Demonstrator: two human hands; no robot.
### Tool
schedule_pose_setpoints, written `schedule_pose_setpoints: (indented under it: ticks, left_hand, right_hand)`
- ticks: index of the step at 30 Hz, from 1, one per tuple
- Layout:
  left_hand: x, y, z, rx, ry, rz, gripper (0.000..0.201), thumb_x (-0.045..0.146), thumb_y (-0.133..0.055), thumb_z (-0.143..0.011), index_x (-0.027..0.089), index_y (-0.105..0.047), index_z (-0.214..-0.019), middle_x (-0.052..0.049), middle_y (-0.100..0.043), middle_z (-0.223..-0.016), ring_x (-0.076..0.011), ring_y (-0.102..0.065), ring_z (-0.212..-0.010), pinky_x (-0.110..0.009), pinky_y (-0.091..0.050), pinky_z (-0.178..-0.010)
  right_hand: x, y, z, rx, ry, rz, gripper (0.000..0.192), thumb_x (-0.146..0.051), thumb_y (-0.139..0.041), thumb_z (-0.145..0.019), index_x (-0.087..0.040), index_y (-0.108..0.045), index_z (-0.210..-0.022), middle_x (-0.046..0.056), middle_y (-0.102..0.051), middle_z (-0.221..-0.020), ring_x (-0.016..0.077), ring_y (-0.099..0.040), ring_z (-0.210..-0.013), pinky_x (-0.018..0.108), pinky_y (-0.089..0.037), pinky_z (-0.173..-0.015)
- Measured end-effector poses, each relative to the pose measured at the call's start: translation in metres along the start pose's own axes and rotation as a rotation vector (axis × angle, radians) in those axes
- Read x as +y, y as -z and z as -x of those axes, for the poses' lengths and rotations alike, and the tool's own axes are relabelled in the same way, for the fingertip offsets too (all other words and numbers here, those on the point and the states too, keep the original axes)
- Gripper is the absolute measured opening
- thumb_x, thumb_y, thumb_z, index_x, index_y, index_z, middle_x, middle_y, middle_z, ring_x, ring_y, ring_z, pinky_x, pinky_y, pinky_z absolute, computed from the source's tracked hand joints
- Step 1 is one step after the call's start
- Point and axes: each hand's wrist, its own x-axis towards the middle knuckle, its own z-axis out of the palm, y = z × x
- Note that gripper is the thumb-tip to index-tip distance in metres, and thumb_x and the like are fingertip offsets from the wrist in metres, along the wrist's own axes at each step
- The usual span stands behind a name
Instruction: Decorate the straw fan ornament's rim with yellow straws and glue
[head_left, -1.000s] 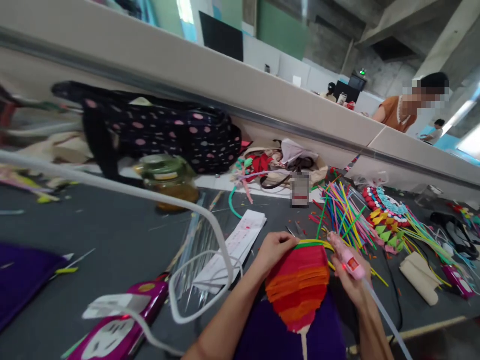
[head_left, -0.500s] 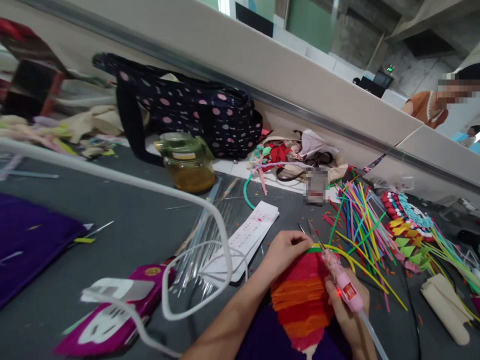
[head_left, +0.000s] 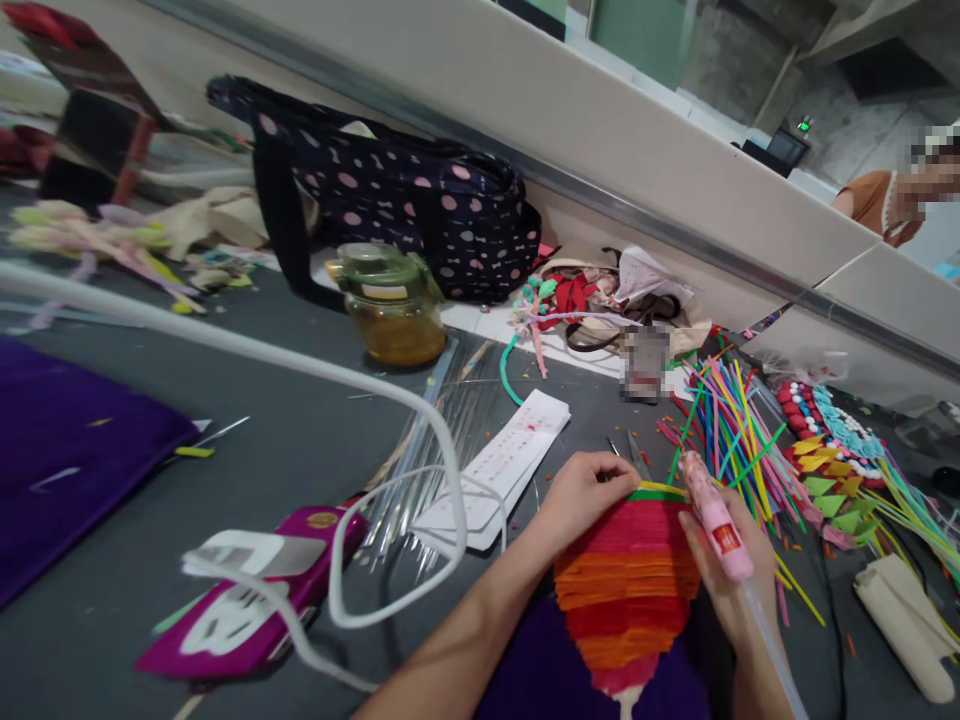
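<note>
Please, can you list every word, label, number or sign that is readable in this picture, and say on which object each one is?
No text can be read.
Pink glue gun in the right hand: red label, blurred.
White paper sheets: rows of small red and grey print, too small.
Glass jar: pale band under the lid, no legible letters.
Magenta power strip: round gold mark, unreadable.
Object by the straws: blurred out.

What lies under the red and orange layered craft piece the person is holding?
Purple fabric shows beneath the red and orange layered craft piece, with a pale stick poking out below. Whatever lies under its middle is covered.
</note>
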Motion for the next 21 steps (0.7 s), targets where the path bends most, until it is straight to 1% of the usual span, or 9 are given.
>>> schedule_pose_setpoints:
  ticks: [2, 5, 8, 10, 12, 16, 19, 21]
  left_hand:
    - [0.001, 0.000, 0.000, 0.006, -0.005, -0.017, 0.019, 0.028, -0.057, -0.073, 0.015, -0.071, -0.068, -0.002, -0.071, -0.069, -0.0163, -0.061, -0.066, -0.023, -0.043, -0.062]
    - [0.002, -0.001, 0.001, 0.004, -0.013, -0.035, 0.020, 0.028, -0.057, -0.073, 0.016, -0.071, -0.068, -0.002, -0.071, -0.070, -0.0165, -0.062, -0.067, -0.023, -0.044, -0.063]
    - [0.003, -0.001, 0.001, -0.002, -0.020, -0.042, 0.020, 0.028, -0.057, -0.073, 0.016, -0.072, -0.068, -0.002, -0.072, -0.071, -0.0165, -0.062, -0.068, -0.023, -0.044, -0.065]
    - [0.004, 0.000, 0.002, -0.013, -0.026, -0.041, 0.019, 0.028, -0.057, -0.073, 0.016, -0.072, -0.070, -0.002, -0.072, -0.072, -0.0166, -0.062, -0.069, -0.023, -0.045, -0.066]
    - [0.005, 0.001, 0.003, -0.036, -0.027, -0.038, 0.019, 0.028, -0.058, -0.072, 0.016, -0.073, -0.072, -0.003, -0.072, -0.074, -0.0166, -0.062, -0.069, -0.023, -0.044, -0.065]
    - [0.008, 0.004, 0.004, -0.081, -0.018, -0.040, 0.019, 0.028, -0.061, -0.069, 0.016, -0.073, -0.077, -0.003, -0.071, -0.077, -0.0165, -0.060, -0.070, -0.023, -0.044, -0.063]
    - [0.009, 0.005, 0.005, -0.101, 0.006, -0.032, 0.021, 0.030, -0.063, -0.068, 0.015, -0.073, -0.079, -0.003, -0.070, -0.076, -0.0162, -0.059, -0.070, -0.023, -0.043, -0.062]
    - [0.011, 0.004, 0.006, -0.109, 0.047, -0.003, 0.022, 0.032, -0.064, -0.068, 0.015, -0.072, -0.080, -0.002, -0.068, -0.072, -0.0149, -0.057, -0.065, -0.023, -0.041, -0.060]
  right_hand:
    - [0.001, -0.001, -0.009, -0.077, -0.031, 0.029, 0.025, -0.039, -0.056, -0.084, -0.020, -0.063, -0.099, 0.005, -0.069, -0.090, 0.0189, -0.065, -0.076, 0.025, -0.050, -0.065]
    - [0.001, -0.002, -0.016, -0.169, -0.093, 0.101, 0.017, -0.036, -0.054, -0.086, -0.021, -0.060, -0.091, 0.002, -0.066, -0.079, 0.0174, -0.060, -0.067, 0.024, -0.044, -0.059]
    - [0.002, -0.003, -0.016, -0.139, -0.112, 0.119, 0.016, -0.036, -0.051, -0.088, -0.021, -0.056, -0.084, -0.001, -0.061, -0.071, 0.0160, -0.054, -0.061, 0.023, -0.040, -0.056]
    - [0.003, -0.003, -0.015, -0.102, -0.102, 0.097, 0.017, -0.036, -0.051, -0.088, -0.021, -0.054, -0.082, -0.001, -0.059, -0.072, 0.0158, -0.053, -0.063, 0.023, -0.039, -0.058]
    - [0.005, -0.002, -0.014, -0.095, -0.091, 0.080, 0.016, -0.036, -0.050, -0.089, -0.021, -0.055, -0.085, 0.000, -0.061, -0.077, 0.0162, -0.054, -0.066, 0.023, -0.040, -0.060]
    - [0.013, -0.001, -0.013, -0.145, -0.052, 0.058, 0.017, -0.034, -0.048, -0.090, -0.020, -0.057, -0.093, 0.003, -0.063, -0.085, 0.0174, -0.056, -0.073, 0.024, -0.040, -0.062]
    - [0.027, -0.006, -0.012, -0.077, -0.047, 0.042, 0.020, -0.036, -0.052, -0.087, -0.019, -0.060, -0.094, 0.003, -0.064, -0.083, 0.0180, -0.057, -0.073, 0.025, -0.041, -0.062]
    - [0.038, -0.011, -0.011, -0.026, -0.057, 0.028, 0.023, -0.038, -0.056, -0.083, -0.019, -0.062, -0.094, 0.003, -0.065, -0.080, 0.0182, -0.058, -0.070, 0.025, -0.042, -0.061]
